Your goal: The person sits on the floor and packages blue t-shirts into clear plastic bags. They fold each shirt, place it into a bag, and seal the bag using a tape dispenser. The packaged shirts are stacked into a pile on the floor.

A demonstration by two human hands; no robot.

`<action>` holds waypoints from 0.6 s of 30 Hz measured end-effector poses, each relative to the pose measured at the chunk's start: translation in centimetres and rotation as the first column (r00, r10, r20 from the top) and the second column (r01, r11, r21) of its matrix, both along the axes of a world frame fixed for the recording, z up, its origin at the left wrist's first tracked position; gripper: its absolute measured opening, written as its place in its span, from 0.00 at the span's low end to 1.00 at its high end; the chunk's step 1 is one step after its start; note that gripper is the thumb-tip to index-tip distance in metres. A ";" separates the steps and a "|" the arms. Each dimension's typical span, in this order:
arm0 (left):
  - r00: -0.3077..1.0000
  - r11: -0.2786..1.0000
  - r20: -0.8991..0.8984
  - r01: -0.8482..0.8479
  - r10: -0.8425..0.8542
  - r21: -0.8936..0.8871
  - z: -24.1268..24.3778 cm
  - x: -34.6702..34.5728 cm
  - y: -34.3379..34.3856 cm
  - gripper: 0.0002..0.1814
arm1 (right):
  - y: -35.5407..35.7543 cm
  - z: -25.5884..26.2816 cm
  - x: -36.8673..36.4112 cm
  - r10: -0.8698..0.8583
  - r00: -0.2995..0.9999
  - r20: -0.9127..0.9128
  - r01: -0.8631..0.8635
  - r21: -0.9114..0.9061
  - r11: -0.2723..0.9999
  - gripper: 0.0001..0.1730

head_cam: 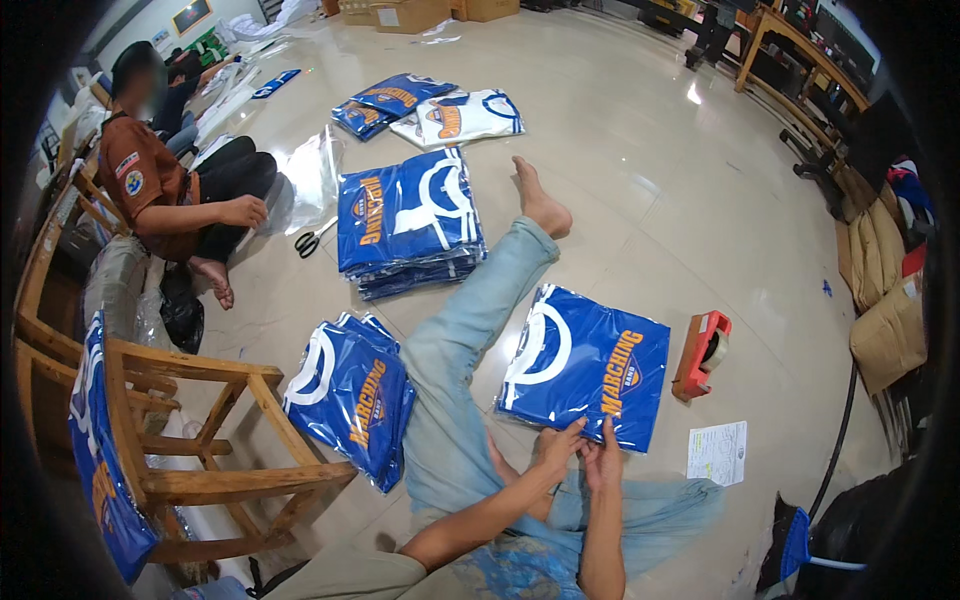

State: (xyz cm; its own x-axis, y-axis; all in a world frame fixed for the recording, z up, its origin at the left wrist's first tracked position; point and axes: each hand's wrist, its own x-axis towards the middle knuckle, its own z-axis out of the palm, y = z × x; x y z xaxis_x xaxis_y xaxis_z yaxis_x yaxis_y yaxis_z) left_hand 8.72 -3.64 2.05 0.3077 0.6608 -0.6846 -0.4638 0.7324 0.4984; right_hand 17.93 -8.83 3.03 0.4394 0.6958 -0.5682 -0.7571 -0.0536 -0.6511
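Note:
A folded blue shirt in a clear plastic bag (574,367), with a white collar and orange print, lies on the floor before me. My left hand (556,454) and my right hand (602,459) grip its near edge side by side, fingertips on top of the plastic. What the thumbs pinch underneath is hidden. Just right of the shirt, a red tape dispenser (699,356) carries a roll of tape. A paper sheet with writing (716,454) lies nearer to me. Beyond my outstretched leg rises a stack of bagged blue shirts (409,217).
More bagged shirts (349,401) lie left of my leg beside a wooden stool (247,484). Scissors (311,241) rest near a seated person (161,180). Farther off are bagged blue and white shirts (457,120). Brown packages (889,337) line the right side.

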 end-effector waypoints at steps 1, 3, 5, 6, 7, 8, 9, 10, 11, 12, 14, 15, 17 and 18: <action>1.000 1.000 0.017 0.011 -0.011 0.002 0.5 -0.3 0.1 0.23 | 0.5 0.9 -0.8 -0.015 0.998 0.061 0.020 -0.080 0.997 0.28; 0.998 0.999 0.052 0.036 -0.036 0.007 1.8 -1.3 0.3 0.23 | 0.9 2.6 -1.5 -0.060 0.948 0.312 0.105 -0.128 0.986 0.26; 0.989 0.996 0.118 0.083 -0.085 0.017 3.5 -2.3 0.2 0.23 | 0.6 3.3 -1.6 -0.054 0.850 0.523 0.135 -0.118 0.984 0.28; 0.979 0.993 0.166 0.111 -0.114 0.027 4.6 -2.9 0.0 0.23 | 0.8 5.1 -2.1 -0.071 0.802 0.593 0.132 -0.061 0.989 0.30; 0.966 0.990 0.213 0.139 -0.144 0.039 5.7 -3.5 -0.1 0.23 | 1.0 6.7 -2.3 -0.106 0.746 0.657 0.168 -0.031 0.985 0.30; 0.936 0.980 0.293 0.188 -0.197 0.058 6.7 -4.2 -0.4 0.24 | 1.0 8.0 -2.2 -0.140 0.681 0.719 0.204 -0.002 0.979 0.29; 0.874 0.961 0.402 0.263 -0.273 0.081 6.6 -5.2 -0.5 0.27 | 1.2 9.3 -2.1 -0.170 0.612 0.772 0.231 0.032 0.973 0.28; 0.798 0.936 0.495 0.333 -0.345 0.116 6.6 -6.3 -0.6 0.30 | 1.2 10.6 -1.5 -0.139 0.607 0.782 0.223 0.000 0.975 0.29; 0.750 0.877 0.458 0.435 -0.477 0.202 6.6 -7.8 -0.7 0.31 | 1.1 12.0 -0.2 -0.105 0.603 0.791 0.212 -0.032 0.977 0.30; 0.691 0.804 0.412 0.523 -0.594 0.281 7.0 -9.4 -1.0 0.33 | 1.2 13.3 1.1 -0.064 0.596 0.800 0.195 -0.066 0.979 0.30; 0.643 0.749 0.385 0.582 -0.662 0.318 4.9 -11.8 -2.2 0.33 | 2.6 15.8 2.9 -0.206 0.649 0.732 0.290 0.012 0.957 0.25; 0.658 0.778 0.418 0.561 -0.627 0.284 2.6 -12.7 -3.0 0.32 | 3.9 17.7 3.6 -0.186 0.677 0.712 0.244 0.022 0.969 0.23; 0.718 0.846 0.457 0.500 -0.525 0.186 0.5 -14.3 -4.0 0.30 | 7.1 18.4 5.8 -0.229 0.721 0.654 0.239 0.074 0.968 0.25; 0.771 0.890 0.469 0.448 -0.431 0.082 2.0 -14.4 -3.4 0.26 | 8.6 17.5 8.5 -0.176 0.746 0.643 0.185 0.054 0.981 0.25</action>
State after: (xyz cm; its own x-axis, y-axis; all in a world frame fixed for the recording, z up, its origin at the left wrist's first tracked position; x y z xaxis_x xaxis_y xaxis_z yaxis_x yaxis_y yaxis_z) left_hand -5.64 -7.02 4.09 0.8430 0.3552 -0.4040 -0.2553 0.9252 0.2806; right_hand 26.44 -0.19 20.50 0.8203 0.5604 -0.1145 -0.1577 0.0292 -0.9871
